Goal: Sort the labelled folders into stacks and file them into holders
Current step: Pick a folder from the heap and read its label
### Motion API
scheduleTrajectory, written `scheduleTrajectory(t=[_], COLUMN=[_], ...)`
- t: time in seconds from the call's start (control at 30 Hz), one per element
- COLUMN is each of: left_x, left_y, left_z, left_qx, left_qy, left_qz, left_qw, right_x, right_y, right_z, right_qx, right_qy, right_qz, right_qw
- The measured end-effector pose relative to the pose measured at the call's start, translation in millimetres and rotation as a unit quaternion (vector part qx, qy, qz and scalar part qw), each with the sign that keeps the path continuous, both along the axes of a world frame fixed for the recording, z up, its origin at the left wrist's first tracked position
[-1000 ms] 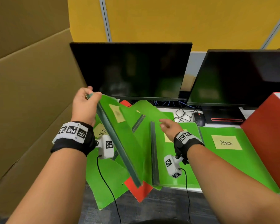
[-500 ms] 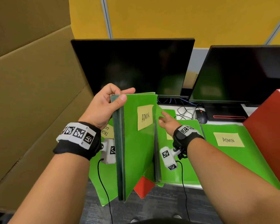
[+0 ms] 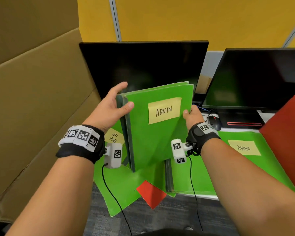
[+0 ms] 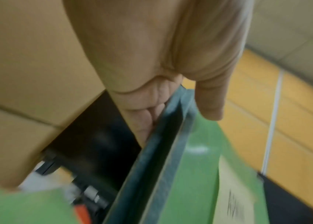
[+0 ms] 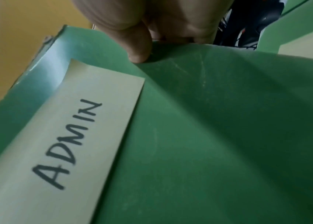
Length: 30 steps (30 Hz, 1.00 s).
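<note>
A green folder [image 3: 153,133] with a yellow ADMIN label [image 3: 164,110] stands nearly upright above the desk, its front facing me. My left hand [image 3: 115,106] grips its dark spine [image 4: 157,151] near the top, thumb on the cover and fingers behind. My right hand [image 3: 190,115] pinches the folder's right edge [image 5: 170,63], thumb on the front. Another green folder with an ADMIN label [image 3: 243,148] lies flat at the right. A folder labelled TASK LIST [image 3: 113,137] lies under my left wrist.
Several green folders [image 3: 124,188] and a red one [image 3: 151,193] overlap on the desk's front edge. Two dark monitors [image 3: 143,68] stand behind, with a mouse [image 3: 215,122] and cables between. A red holder [image 3: 286,138] stands at the right, a cardboard wall [image 3: 32,99] at the left.
My left hand has lifted the folder off the pile and turned it upright so its ADMIN label faces me. My right hand rose from the flat folder and took the right edge.
</note>
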<state>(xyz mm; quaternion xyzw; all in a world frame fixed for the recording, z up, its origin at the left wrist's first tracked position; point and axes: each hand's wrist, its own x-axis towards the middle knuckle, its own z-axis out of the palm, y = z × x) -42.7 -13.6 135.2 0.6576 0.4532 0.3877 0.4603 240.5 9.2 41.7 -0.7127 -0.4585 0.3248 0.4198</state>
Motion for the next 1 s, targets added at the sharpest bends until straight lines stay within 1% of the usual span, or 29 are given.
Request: scheduleTrajectory(t=[0.03,0.07,0.17,0.23,0.27,0.33,0.4,0.5,0.53,0.6,0.73,0.87,1.0], left_x=[-3,-4,1,6,8,10,11,10,9,8,21,47,80], left_y=[4,6,9,10,11,15,16,14,14,13,19,20,13], left_z=[-11,-22,-52,-67,-76,-95,-110,-127,-132,-133,-123,-117,-125], left_qx=[-0.015,-0.030,-0.067,-0.097,-0.106,-0.109,-0.129,-0.149,-0.151,-0.149,-0.117,-0.121,-0.134], left_qy=[0.028,0.037,0.013,0.014,0.031,0.094,0.147,0.201,0.213,0.226,0.214,0.188,0.192], left_qz=[0.016,0.030,0.091,0.108,0.105,0.096,0.105,0.114,0.114,0.121,0.115,0.086,0.047], left_qw=[0.999,0.998,0.994,0.989,0.988,0.985,0.975,0.962,0.958,0.955,0.963,0.971,0.971], right_x=[3,6,10,10,9,9,7,5,5,3,9,31,62], right_y=[0,-1,-6,-10,-10,-12,-17,-25,-26,-26,-23,-32,-47], right_z=[1,2,2,1,-3,-14,-27,-44,-47,-49,-39,-38,-56], right_qx=[0.004,0.005,0.007,0.016,0.019,0.020,-0.021,-0.132,-0.152,-0.159,-0.117,-0.110,-0.132], right_qy=[-0.011,-0.017,-0.027,-0.027,-0.021,0.015,0.033,-0.031,-0.048,-0.063,-0.052,-0.070,-0.079], right_qz=[-0.009,-0.015,-0.009,-0.007,-0.009,-0.004,0.022,0.079,0.084,0.075,0.017,-0.042,-0.085], right_qw=[1.000,1.000,1.000,0.999,1.000,1.000,0.999,0.988,0.984,0.982,0.992,0.991,0.984])
